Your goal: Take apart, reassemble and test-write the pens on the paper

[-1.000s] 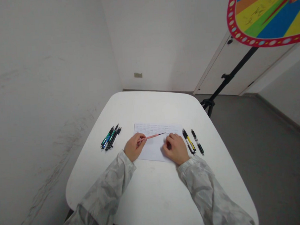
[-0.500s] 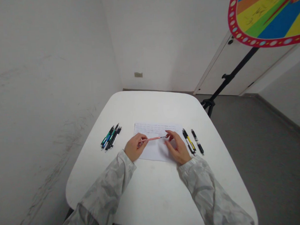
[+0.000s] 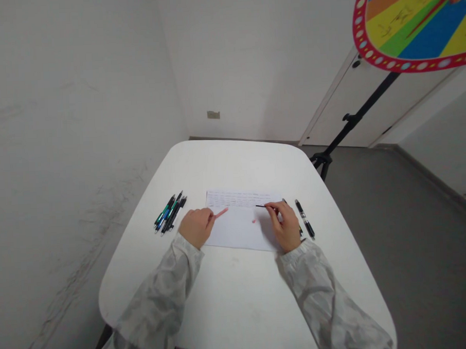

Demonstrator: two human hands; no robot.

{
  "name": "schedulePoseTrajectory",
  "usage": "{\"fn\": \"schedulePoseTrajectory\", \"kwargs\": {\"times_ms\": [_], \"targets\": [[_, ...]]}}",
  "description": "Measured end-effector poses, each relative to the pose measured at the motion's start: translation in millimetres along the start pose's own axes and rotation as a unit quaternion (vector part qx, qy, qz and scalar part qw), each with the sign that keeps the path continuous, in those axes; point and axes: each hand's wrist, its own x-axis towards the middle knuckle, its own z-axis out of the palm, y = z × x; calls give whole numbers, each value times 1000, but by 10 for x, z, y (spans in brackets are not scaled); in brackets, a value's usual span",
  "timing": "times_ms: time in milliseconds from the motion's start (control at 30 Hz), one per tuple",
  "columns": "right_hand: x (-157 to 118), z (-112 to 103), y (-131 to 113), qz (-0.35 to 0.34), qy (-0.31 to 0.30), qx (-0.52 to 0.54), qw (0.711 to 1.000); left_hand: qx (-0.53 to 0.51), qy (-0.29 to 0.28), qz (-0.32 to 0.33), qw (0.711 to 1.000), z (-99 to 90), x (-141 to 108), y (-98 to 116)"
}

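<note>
My left hand [image 3: 197, 227] is closed around a pink pen barrel [image 3: 221, 212], whose far end points right over a sheet of paper [image 3: 231, 235]. Between the fingertips of my right hand [image 3: 285, 225] is a thin dark pen refill [image 3: 260, 206], its tip pointing left. A small pink piece [image 3: 253, 221] rests on the paper between both hands. Handwritten lines cover the upper part of the sheet, while its lower part is blank.
Several black, blue and green pens [image 3: 170, 214] lie in a bunch on the white table [image 3: 238, 292], left of the paper. To the right lies a black pen [image 3: 305, 219], with others partly hidden by my right hand. A colourful wheel [image 3: 415, 27] stands on a black tripod beyond the table.
The pink pen has come apart: my hands have separated, the barrel staying in the left and the refill in the right. A small pink piece now shows on the paper.
</note>
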Motion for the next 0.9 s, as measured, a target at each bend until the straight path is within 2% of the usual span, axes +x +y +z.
{"fn": "schedulePoseTrajectory", "kwargs": {"times_ms": [100, 233, 333, 433, 533, 633, 733, 800, 900], "targets": [[7, -24, -9, -26, -42, -25, 998, 73, -56, -33, 995, -76, -36, 97], [-7, 10, -28, -58, -101, -28, 993, 81, -119, -11, 990, -150, -34, 272], [-16, 32, -47, -57, -102, -20, 993, 78, -160, 29, 984, -177, -9, 322], [-13, 25, -92, -40, -92, -1, 995, 82, -171, 7, 982, -181, 14, 327], [-1, 12, -165, -21, -112, 44, 992, 90, -158, -53, 982, -177, 29, 326], [16, 5, -239, -3, -140, 89, 986, 76, -132, -57, 987, -176, 23, 317], [34, 3, -300, 15, -158, 112, 981, 20, -39, 9, 999, -176, -8, 299], [43, 6, -334, 24, -167, 125, 978, -32, 19, 65, 997, -175, -29, 288], [47, 18, -361, 43, -167, 154, 973, -89, 50, 110, 989, -174, -48, 263]]}}
